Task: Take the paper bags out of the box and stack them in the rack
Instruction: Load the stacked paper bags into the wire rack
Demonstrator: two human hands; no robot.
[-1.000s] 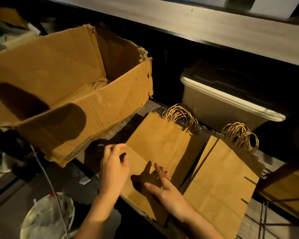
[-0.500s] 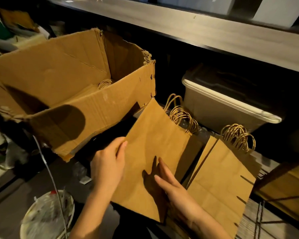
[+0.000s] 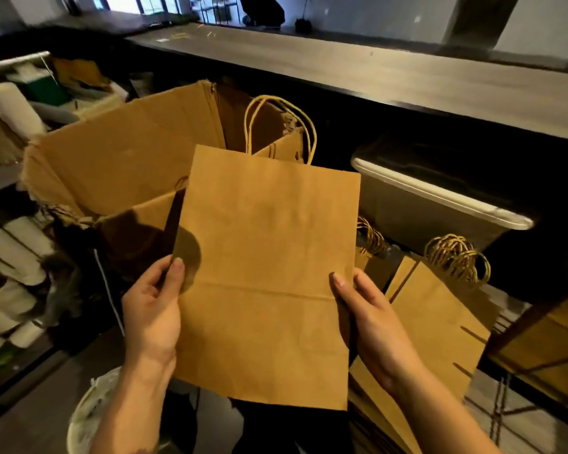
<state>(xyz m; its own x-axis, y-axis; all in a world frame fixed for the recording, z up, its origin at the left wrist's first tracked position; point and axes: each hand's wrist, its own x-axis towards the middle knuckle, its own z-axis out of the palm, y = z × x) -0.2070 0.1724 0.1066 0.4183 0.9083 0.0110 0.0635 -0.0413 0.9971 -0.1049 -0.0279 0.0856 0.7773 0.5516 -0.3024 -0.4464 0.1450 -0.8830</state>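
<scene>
A flat brown paper bag point(image 3: 266, 267) with twisted handles is held upright in front of me. My left hand point(image 3: 151, 309) grips its left edge and my right hand point(image 3: 371, 326) grips its right edge, thumbs on the front. Behind it stands the open, torn cardboard box point(image 3: 112, 165). Two stacks of paper bags lie on the wire rack point(image 3: 505, 421): the right stack point(image 3: 436, 322) is in plain view, while the left stack point(image 3: 371, 253) is mostly hidden behind the held bag.
A grey plastic bin point(image 3: 440, 198) sits on the rack behind the stacks, under a long wooden counter point(image 3: 374, 73). A white bucket point(image 3: 82, 417) stands on the floor at lower left. Rolls and packaging point(image 3: 10, 244) fill shelves on the left.
Both hands lifted one bag off the left stack on the rack and raised it upright. My view tilted up, so the counter top now shows.
</scene>
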